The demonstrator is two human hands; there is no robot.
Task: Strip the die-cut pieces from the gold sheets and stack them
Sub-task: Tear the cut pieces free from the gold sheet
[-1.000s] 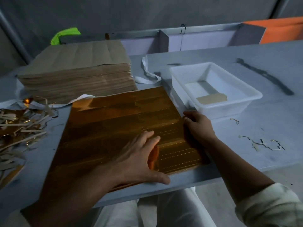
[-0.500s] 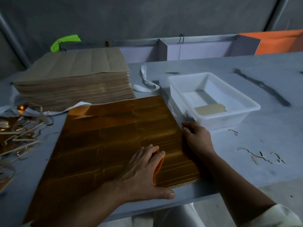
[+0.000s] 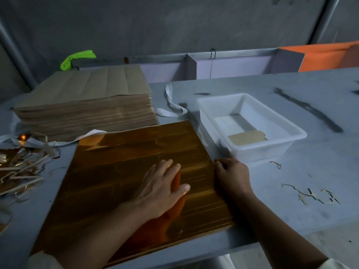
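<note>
The job looks to be in its early part. One gold sheet [image 3: 136,162] lies face up on the counter [image 3: 303,177] right in front of the person, its perforated cut lines showing near the right side, and it appears whole, with no piece lifted out of it yet. The left grip [image 3: 161,189] lies flat on the sheet with straight fingers, pressing it down and holding nothing. The right grip [image 3: 233,175] sits at the sheet's right edge with its fingers curled, apparently pinching that edge to start a strip. Behind the sheet stands one tall pile of brown sheets [image 3: 87,105], probably further stock waiting to be stripped, which would leave most of the work ahead. Just right of the sheet is one white tray [image 3: 291,150] holding a single low stack of die-cut pieces [image 3: 246,137]; how many pieces are in it cannot be told. Waste lies in two places: a heap of scrap strips [image 3: 19,169] at the left edge and a few thin offcuts [image 3: 314,197] at the right. One white strap [image 3: 171,105] lies loose between the pile and the tray.
</note>
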